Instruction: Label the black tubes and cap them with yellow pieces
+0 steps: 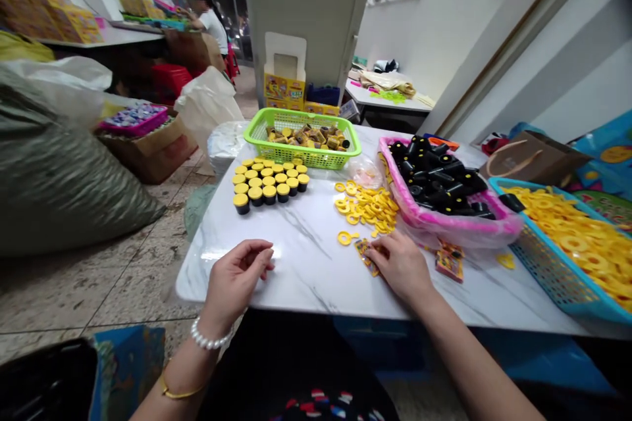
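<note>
My right hand (pixel 402 268) has its fingers bent and pressed onto a small printed card (pixel 364 254) with a yellow and dark pattern, lying on the white marbled table (pixel 306 270). Just beyond its fingers lies a heap of yellow plastic rings with small tabs (pixel 368 207), and one yellow ring (pixel 344 238) sits apart near the card. My left hand (pixel 239 270) is held over the near left of the table, fingers curled in towards the thumb, with nothing visible in them. Ahead of it stand rows of small black tubs with yellow lids (pixel 269 181).
A green basket (pixel 306 156) of small brown-and-yellow pieces is at the back. Right of the rings, a pink basket (pixel 444 223) holds black cylinders. A stack of printed cards (pixel 449 263) lies before it. A blue basket (pixel 548 276) of yellow parts is far right. A person (pixel 213 23) sits beyond.
</note>
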Demonstrator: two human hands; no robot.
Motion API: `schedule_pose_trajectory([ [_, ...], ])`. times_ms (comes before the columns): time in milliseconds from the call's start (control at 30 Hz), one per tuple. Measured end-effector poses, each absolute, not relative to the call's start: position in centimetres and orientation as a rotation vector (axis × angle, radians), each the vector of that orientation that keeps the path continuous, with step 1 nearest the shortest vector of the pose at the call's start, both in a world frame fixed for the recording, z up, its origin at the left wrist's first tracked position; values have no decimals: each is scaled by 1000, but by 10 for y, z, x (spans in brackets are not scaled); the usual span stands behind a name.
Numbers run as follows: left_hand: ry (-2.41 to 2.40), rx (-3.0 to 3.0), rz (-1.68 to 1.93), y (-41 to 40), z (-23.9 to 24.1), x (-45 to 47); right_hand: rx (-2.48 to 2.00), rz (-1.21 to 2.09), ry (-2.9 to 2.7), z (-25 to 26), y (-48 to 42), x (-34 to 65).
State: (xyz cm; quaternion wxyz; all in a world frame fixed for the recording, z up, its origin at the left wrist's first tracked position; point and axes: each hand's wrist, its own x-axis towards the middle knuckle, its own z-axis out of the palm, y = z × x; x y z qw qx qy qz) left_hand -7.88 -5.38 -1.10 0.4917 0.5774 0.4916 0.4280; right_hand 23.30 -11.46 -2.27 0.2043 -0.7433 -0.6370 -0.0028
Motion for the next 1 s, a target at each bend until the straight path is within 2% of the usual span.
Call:
schedule_pose_trajectory([
  [233,1164,1400,1044,-57,-14,-78,-1941,25,-1643,-16,-113,234],
  [433,1164,1429,980,-54,-9,-67,-1942,406,-1342,3,-106,225],
  [667,1118,1565,886,-53,-5,-39,-1765,772,-1581,8,-91,175],
  [867,1221,1594,887,-36,-15,-36,-1736,492,-1769,-7,-51,143],
  [1000,1235,1431,968,-33,-18,-40,-1729,358,-1740,1,-38,144],
])
